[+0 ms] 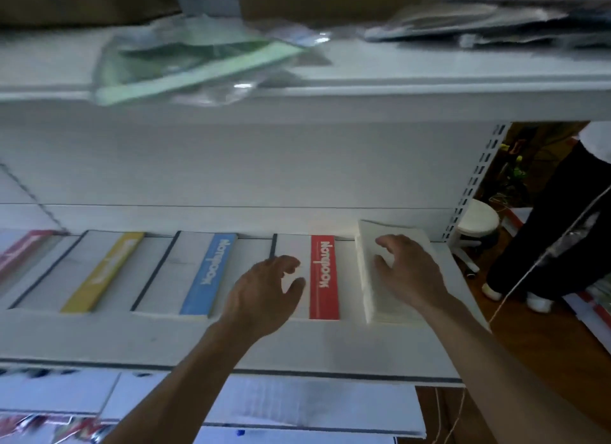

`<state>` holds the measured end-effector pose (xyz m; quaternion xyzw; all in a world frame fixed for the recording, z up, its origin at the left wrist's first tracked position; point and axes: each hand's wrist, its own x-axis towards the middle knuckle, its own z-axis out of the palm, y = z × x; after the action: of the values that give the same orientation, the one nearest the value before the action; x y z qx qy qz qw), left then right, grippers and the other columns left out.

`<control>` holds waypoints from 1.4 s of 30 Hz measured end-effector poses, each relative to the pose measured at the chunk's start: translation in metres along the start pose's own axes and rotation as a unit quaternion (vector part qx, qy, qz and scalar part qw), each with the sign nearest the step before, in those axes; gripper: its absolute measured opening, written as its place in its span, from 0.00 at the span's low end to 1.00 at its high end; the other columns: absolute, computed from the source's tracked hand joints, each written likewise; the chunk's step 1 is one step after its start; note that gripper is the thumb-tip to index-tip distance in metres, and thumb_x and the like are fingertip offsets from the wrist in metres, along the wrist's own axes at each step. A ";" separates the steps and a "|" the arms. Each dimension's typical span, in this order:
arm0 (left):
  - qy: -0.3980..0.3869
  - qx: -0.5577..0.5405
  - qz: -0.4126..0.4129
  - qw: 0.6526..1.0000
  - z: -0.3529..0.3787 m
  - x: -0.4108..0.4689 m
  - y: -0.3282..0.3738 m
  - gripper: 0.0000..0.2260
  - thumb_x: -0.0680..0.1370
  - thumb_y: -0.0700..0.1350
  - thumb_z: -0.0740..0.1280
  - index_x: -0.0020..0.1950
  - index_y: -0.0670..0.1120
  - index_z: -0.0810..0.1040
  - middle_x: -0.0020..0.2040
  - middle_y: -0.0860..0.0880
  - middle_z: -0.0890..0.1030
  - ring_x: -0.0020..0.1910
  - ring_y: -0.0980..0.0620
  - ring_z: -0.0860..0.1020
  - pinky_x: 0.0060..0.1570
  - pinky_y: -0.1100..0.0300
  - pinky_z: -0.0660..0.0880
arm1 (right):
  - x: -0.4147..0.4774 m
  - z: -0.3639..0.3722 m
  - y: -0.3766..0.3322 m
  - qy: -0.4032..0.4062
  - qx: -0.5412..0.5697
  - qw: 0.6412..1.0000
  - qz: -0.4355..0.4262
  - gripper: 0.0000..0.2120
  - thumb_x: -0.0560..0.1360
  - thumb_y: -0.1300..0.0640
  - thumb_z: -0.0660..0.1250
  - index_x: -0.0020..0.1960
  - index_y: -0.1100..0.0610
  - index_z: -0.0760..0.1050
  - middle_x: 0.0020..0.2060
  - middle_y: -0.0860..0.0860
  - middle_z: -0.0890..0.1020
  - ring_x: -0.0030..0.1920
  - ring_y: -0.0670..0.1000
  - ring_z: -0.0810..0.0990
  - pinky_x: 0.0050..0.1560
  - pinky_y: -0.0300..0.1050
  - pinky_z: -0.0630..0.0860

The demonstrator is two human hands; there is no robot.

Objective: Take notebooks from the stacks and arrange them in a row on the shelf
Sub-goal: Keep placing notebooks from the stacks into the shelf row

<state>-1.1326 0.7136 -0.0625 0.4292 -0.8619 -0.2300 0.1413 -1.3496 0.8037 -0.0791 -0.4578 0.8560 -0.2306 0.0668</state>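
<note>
I'm looking at a white shop shelf (330, 341) that fills the middle of the frame. A higher shelf (429, 79) across the top carries blurred plastic-wrapped packs (185, 70).

The row lies flat along the back of the shelf. From left of centre to right of centre there is a yellow-band notebook (102, 271), a blue-band notebook (211, 271) and a red-band notebook (324, 278). Just right of that, close beside it, sits the white stack (386, 308).

My right hand (410, 271) rests on top of the stack. Its fingers (393, 242) are spread and slightly bent over the cover, not closed round anything that I can see, and the thumb is near the stack's left edge. My left hand (264, 294) hangs over the white part of the red-band notebook, loosely curled and holding nothing. I cannot tell whether it touches.

I judge the step to be lifting one notebook off the stack. To do it well I would hook the thumb under only the top cover's left edge. The left hand should pin the red-band notebook so it doesn't shift. I would peel slowly, since thin covers cling and two may come up together. There is little room at the right end of the shelf, so the stack could slide off.
</note>
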 end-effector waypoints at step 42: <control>0.240 0.133 -0.433 0.859 -0.463 -0.250 -0.763 0.13 0.79 0.58 0.61 0.60 0.57 0.76 0.54 0.58 0.79 0.52 0.57 0.78 0.51 0.61 0.78 | -0.064 0.492 -0.943 -0.321 0.200 0.875 -0.303 0.14 0.76 0.53 0.65 0.61 0.52 0.75 0.59 0.47 0.80 0.56 0.49 0.78 0.53 0.42 0.70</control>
<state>-0.2656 0.3857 -0.0735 0.8156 -0.5511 -0.0407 0.1715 -0.4431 0.2440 -0.0902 -0.7208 0.5423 -0.2463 0.3546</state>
